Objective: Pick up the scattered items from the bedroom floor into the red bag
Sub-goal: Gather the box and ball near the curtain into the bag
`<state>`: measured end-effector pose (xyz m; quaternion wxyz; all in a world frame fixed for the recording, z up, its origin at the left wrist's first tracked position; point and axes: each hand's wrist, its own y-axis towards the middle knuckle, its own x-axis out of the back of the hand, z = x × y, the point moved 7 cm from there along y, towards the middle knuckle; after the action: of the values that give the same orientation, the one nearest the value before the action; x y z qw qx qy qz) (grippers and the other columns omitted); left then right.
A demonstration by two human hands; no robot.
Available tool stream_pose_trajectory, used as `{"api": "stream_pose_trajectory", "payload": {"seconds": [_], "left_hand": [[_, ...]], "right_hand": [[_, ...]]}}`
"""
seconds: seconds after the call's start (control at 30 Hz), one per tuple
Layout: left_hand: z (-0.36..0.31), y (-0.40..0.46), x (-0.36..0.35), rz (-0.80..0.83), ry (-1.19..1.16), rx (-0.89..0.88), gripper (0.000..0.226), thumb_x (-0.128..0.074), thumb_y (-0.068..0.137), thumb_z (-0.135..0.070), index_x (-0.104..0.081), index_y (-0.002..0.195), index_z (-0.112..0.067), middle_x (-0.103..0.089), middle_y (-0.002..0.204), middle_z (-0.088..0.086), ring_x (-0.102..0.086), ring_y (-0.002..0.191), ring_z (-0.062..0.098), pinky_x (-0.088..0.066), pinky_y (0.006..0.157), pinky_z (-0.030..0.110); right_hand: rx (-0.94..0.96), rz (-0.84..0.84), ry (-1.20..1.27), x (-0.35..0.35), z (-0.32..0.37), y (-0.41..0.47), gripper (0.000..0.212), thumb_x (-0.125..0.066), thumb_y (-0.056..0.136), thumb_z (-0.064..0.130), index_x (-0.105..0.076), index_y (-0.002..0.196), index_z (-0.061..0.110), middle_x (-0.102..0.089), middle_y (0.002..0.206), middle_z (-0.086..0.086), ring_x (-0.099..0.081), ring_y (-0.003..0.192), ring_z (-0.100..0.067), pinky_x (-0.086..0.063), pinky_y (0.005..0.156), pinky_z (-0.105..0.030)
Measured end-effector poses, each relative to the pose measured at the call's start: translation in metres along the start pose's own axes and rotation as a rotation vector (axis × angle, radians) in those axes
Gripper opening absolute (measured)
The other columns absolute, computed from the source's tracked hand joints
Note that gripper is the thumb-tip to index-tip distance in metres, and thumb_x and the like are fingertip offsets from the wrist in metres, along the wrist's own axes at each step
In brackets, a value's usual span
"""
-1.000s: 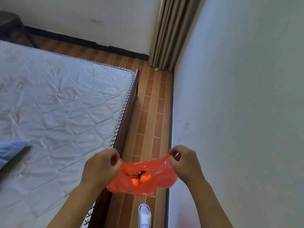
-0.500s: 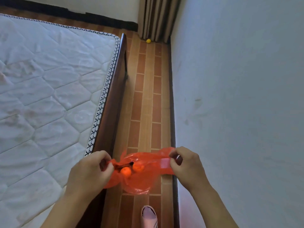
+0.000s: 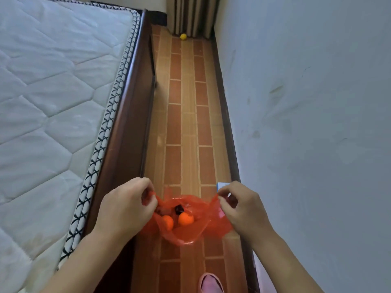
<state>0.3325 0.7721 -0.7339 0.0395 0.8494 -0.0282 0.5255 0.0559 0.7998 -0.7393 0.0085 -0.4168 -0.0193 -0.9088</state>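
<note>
Head view looks down a narrow strip of floor [image 3: 186,127] between the bed [image 3: 53,92] on the left and the wall [image 3: 306,102] on the right. Near me, both hands grip the red bag [image 3: 190,231]: my left hand [image 3: 124,206] pinches its left edge, my right hand [image 3: 243,208] pinches its right edge, fingers curled round the thin plastic. I judge they pull apart so that the mouth stays wide and faces up, ready to take the next item. The bag hangs between them above the floor, sagging under what it carries: two orange balls [image 3: 185,219] and a small dark thing I cannot make out. A pale scrap shows just behind my right fingers; whether I hold it or it lies on the floor, I cannot tell. Far off, a yellow ball [image 3: 183,36] rests on the floor at the foot of the curtain [image 3: 190,15], well apart from the bag, and I take it for the next pick. One pink slipper [image 3: 211,284] shows at the near edge.
</note>
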Motion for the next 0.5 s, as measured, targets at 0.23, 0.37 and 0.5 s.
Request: {"api": "stream_pose_trajectory", "payload": {"seconds": [0.23, 0.37, 0.5], "left_hand": [[0.014, 0.001, -0.076, 0.083, 0.119, -0.269, 0.023, -0.07, 0.073, -0.026, -0.048, 0.071, -0.025, -0.045, 0.082, -0.01, -0.048, 0.074, 0.013, -0.043, 0.047, 0.031], [0.008, -0.001, -0.103, 0.176, 0.109, -0.476, 0.028, -0.067, 0.071, -0.017, -0.04, 0.064, -0.024, -0.048, 0.088, -0.014, -0.049, 0.081, 0.012, -0.045, 0.051, 0.029], [0.013, -0.007, -0.121, 0.303, 0.178, -0.496, 0.032, -0.061, 0.069, -0.015, -0.032, 0.061, -0.026, -0.046, 0.07, -0.01, -0.048, 0.066, 0.013, -0.042, 0.053, 0.028]], "right_hand": [[0.192, 0.02, -0.098, -0.075, -0.037, 0.004, 0.007, -0.073, 0.088, 0.016, -0.069, 0.088, 0.022, -0.063, 0.085, 0.014, -0.059, 0.082, -0.005, -0.05, 0.077, -0.033], [0.291, 0.067, -0.157, -0.117, -0.051, 0.003, 0.009, -0.07, 0.087, 0.031, -0.064, 0.085, 0.024, -0.06, 0.084, 0.012, -0.058, 0.083, -0.012, -0.048, 0.079, -0.04], [0.354, 0.121, -0.211, -0.159, -0.057, -0.005, 0.027, -0.075, 0.081, 0.05, -0.062, 0.085, 0.026, -0.056, 0.085, 0.013, -0.052, 0.084, -0.012, -0.046, 0.08, -0.039]]}}
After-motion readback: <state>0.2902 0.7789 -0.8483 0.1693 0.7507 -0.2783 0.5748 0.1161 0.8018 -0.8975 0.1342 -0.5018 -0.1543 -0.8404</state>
